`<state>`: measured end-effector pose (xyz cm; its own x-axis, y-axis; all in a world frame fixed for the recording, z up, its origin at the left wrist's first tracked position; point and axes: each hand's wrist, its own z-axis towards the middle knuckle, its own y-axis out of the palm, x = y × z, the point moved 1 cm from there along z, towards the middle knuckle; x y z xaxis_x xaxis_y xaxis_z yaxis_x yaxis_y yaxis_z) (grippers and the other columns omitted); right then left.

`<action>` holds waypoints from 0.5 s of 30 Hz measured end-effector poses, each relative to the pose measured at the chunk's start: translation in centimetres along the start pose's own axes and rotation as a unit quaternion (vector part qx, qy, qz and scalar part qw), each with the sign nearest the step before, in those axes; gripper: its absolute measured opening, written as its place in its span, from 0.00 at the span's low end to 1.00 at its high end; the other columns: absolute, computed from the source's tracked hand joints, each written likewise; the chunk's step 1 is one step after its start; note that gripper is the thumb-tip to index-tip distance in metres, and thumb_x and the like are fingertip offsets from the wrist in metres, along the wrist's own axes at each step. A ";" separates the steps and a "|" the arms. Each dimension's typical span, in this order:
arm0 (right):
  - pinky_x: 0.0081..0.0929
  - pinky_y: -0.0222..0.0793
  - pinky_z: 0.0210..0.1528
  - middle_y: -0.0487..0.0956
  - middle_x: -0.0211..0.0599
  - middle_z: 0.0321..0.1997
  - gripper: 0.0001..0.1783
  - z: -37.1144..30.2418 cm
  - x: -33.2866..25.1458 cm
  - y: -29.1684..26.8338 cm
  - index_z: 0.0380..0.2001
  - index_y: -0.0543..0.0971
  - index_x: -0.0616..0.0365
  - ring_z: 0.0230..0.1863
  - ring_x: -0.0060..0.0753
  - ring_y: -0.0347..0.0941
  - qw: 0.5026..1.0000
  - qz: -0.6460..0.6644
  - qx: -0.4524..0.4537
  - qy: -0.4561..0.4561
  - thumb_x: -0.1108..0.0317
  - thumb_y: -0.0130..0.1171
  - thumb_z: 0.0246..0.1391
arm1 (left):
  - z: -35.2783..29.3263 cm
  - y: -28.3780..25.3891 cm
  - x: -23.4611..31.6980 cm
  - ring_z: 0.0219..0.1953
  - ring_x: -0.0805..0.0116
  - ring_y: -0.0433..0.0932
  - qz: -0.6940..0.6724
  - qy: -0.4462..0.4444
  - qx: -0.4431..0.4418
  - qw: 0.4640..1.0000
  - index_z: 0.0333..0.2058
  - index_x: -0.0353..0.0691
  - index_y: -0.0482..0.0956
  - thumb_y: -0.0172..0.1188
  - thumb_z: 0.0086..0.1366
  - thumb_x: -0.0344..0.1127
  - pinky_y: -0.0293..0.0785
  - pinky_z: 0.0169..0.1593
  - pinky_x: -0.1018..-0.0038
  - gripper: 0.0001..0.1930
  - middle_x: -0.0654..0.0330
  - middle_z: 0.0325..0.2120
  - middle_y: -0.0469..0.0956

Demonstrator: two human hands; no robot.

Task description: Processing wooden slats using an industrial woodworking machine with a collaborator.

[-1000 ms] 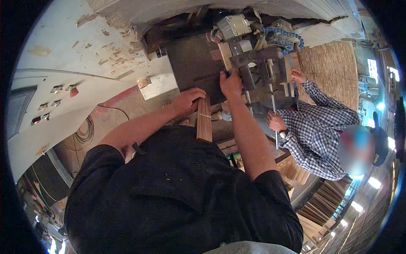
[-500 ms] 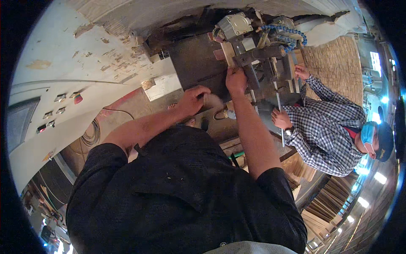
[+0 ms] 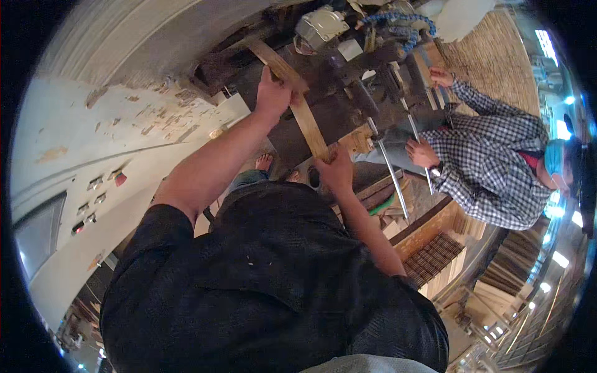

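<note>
A long, narrow wooden strip [image 3: 306, 121] lies slantwise over the dark machine table [image 3: 283, 133], its far end pointing up and left. My left hand [image 3: 272, 98] is closed around the strip near its middle, thumb and fingers on its edges. At the near end of the strip, my right hand [image 3: 336, 169] grips it with bent fingers. The strip looks slightly blurred beside my left hand. Just right of the strip stands the machine's dark clamp or guide assembly [image 3: 360, 99], and a small wooden block [image 3: 357, 142] sits by my right hand.
A grey motor housing [image 3: 321, 28] and a blue segmented hose [image 3: 398, 22] top the machine. Metal rods [image 3: 390, 171] project toward me. A co-worker in a checked shirt [image 3: 491, 158] stands at right. A pale cabinet with knobs [image 3: 99, 186] is at left; stacked wood strips [image 3: 438, 261] lie lower right.
My left hand has moved up and forward onto the wooden strip. My right hand has come back toward me, and the strip now lies across the table between both hands. The view has shifted.
</note>
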<state>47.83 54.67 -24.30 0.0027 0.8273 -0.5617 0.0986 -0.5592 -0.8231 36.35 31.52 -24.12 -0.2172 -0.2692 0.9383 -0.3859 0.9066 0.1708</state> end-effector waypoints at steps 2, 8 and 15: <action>0.40 0.72 0.37 0.76 0.44 0.28 0.23 -1.7 1.6 -0.2 0.34 0.73 0.61 0.31 0.47 0.76 0.991 0.079 -0.047 0.101 0.61 0.73 0.41 | 1.8 1.6 0.0 0.31 0.63 0.83 0.006 0.016 -0.005 1.000 0.55 0.37 0.63 0.57 0.65 0.27 0.81 0.28 0.68 0.21 0.54 0.35 0.80; 0.27 0.69 0.33 0.76 0.35 0.31 0.19 -3.6 6.5 0.8 0.39 0.74 0.61 0.32 0.26 0.74 0.937 0.308 -0.027 0.165 0.68 0.70 0.46 | 2.6 7.4 -1.8 0.20 0.64 0.80 0.016 -0.061 0.023 0.998 0.52 0.37 0.66 0.53 0.63 0.23 0.78 0.21 0.70 0.18 0.53 0.30 0.80; 0.22 0.70 0.33 0.79 0.31 0.34 0.22 -8.1 5.8 -3.2 0.55 0.73 0.61 0.30 0.23 0.72 0.848 0.465 -0.100 0.236 0.71 0.59 0.56 | 3.3 10.5 -4.0 0.18 0.62 0.80 0.063 -0.045 -0.086 0.993 0.52 0.39 0.66 0.53 0.66 0.26 0.78 0.19 0.69 0.16 0.50 0.33 0.80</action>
<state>55.56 61.71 -24.24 0.5643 -0.0101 -0.8255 0.0016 -0.9999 0.0133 30.16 41.01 -27.06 -0.3359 -0.1716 0.9261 -0.1933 0.9749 0.1105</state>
